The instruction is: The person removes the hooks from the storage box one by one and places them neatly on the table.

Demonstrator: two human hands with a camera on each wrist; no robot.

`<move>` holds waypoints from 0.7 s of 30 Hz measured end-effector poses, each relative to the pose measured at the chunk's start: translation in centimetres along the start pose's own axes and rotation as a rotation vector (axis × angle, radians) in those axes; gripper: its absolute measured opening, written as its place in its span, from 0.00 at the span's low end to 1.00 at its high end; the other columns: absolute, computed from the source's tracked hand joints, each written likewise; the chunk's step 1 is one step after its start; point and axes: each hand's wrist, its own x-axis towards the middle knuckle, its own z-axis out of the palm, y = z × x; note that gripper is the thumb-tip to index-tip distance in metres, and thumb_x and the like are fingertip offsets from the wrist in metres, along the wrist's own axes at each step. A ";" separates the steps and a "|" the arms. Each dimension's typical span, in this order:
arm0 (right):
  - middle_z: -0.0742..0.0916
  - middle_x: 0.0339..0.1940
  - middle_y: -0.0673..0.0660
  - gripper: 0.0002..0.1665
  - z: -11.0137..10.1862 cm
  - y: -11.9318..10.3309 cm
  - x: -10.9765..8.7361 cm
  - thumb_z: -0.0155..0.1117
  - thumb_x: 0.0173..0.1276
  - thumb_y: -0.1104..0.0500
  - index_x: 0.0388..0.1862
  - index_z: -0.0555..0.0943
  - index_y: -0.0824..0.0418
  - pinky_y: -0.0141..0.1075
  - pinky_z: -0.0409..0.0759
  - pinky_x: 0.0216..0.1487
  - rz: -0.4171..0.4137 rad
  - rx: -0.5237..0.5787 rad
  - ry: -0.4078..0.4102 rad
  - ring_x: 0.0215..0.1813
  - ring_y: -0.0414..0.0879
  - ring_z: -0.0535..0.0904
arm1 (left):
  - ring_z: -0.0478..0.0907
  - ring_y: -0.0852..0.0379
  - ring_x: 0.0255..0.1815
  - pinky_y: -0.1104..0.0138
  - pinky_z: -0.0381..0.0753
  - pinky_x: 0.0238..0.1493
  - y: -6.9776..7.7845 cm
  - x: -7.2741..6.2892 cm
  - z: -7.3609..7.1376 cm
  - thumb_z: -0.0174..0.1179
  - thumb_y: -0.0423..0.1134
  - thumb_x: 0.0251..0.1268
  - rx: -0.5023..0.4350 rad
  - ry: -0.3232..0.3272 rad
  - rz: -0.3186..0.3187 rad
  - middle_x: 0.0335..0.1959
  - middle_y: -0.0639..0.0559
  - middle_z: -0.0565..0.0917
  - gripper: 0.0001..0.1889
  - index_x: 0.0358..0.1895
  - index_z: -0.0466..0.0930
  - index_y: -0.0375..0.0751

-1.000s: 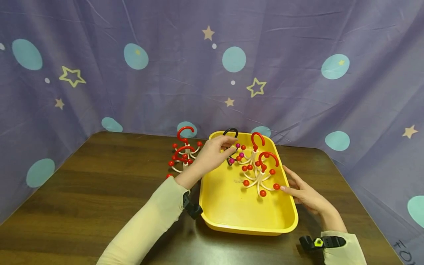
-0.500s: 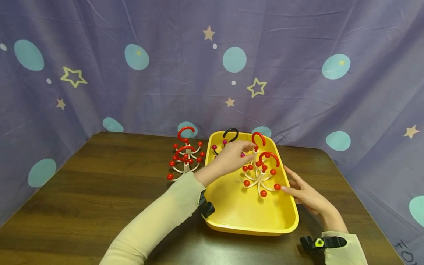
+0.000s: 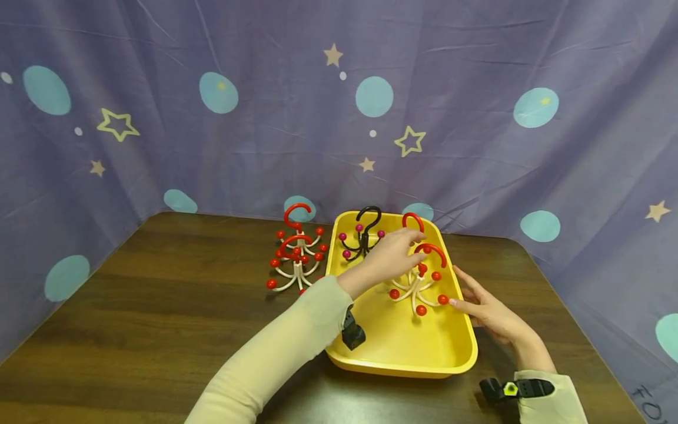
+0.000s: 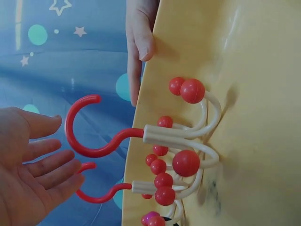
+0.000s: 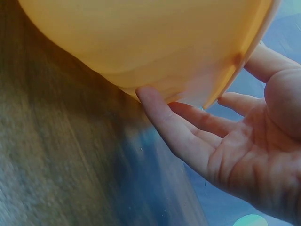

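Observation:
My left hand (image 3: 391, 257) reaches over the yellow tub (image 3: 402, 347), its fingers loosely spread and holding nothing. Close to its fingertips stand two hangers with white curved arms and red ball tips: the near hanger (image 3: 417, 287), and the far hanger (image 4: 141, 187), partly covered by the hand in the head view. Both have red hooks on top, seen side by side in the left wrist view. A black hanger (image 3: 364, 240) with magenta balls stands at the tub's back left. My right hand (image 3: 495, 315) holds the tub's right side, thumb at the rim, fingers against the outer wall.
Two more red-hooked hangers, a front one (image 3: 298, 268) and a rear one (image 3: 300, 235), stand on the brown table (image 3: 159, 306) left of the tub. A patterned curtain (image 3: 296, 135) hangs behind the table.
My left hand has moved right from the black hanger to the red-hooked hangers in the tub, uncovering the black one. The right hand and the tub stay in place.

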 end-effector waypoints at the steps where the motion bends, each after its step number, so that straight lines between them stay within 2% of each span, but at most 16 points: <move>1: 0.58 0.67 0.76 0.46 0.0 0.0 0.0 0.53 0.69 0.57 0.73 0.35 0.50 0.50 0.78 0.45 0.001 -0.001 0.001 0.51 0.56 0.78 | 0.72 0.58 0.54 0.70 0.71 0.55 0.1 0.1 0.1 0.54 0.46 0.64 0.003 -0.004 -0.001 0.55 0.52 0.75 0.22 0.59 0.70 0.43; 9: 0.58 0.66 0.76 0.46 -0.1 0.1 0.1 0.53 0.69 0.58 0.73 0.35 0.50 0.51 0.78 0.45 -0.005 0.004 -0.002 0.52 0.57 0.77 | 0.69 0.58 0.60 0.69 0.65 0.61 0.5 0.8 0.9 0.55 0.47 0.64 -0.007 -0.023 -0.018 0.58 0.53 0.74 0.22 0.60 0.70 0.44; 21: 0.60 0.65 0.77 0.46 -0.1 0.1 0.0 0.53 0.69 0.58 0.73 0.35 0.50 0.51 0.78 0.45 -0.007 -0.006 0.001 0.53 0.57 0.76 | 0.75 0.59 0.52 0.70 0.71 0.54 0.1 0.8 2.1 0.55 0.45 0.63 -0.043 -0.018 0.014 0.50 0.54 0.79 0.18 0.56 0.74 0.45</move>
